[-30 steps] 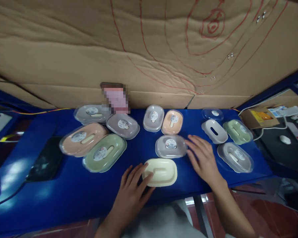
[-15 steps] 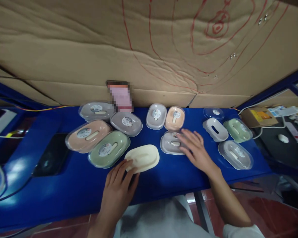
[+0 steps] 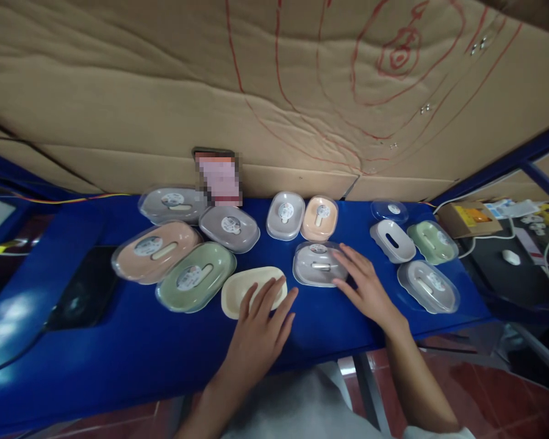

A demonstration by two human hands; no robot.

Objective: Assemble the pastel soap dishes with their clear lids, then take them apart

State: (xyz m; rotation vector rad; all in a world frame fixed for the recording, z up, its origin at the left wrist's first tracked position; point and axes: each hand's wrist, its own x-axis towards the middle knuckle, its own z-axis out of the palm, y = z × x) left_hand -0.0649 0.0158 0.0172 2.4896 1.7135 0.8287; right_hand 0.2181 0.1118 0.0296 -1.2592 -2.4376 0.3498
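Note:
My left hand (image 3: 258,326) lies over the right part of a cream oval dish (image 3: 233,297), fingers spread, covering part of it. Whether the fingertips press on it I cannot tell. To the right is a grey soap box (image 3: 307,269) with a clear lid, a round label and a slot. My right hand (image 3: 363,283) grips its right end, with the fingers at the far edge and the thumb at the near edge. Behind it stand another grey soap box (image 3: 279,228) and a peach soap box (image 3: 328,227), both lidded.
To the left sit a green soap box (image 3: 174,299), a peach one (image 3: 128,262) and several grey ones. On the right is a white dish (image 3: 400,251) near more lidded boxes. A phone (image 3: 219,177) leans on the cardboard wall (image 3: 119,110); a dark flat device (image 3: 85,292) lies left.
The cream dish has moved left toward the green soap box, and my left hand now lies across its right part. My right hand has shifted left onto the grey soap box, whose label now sits farther back.

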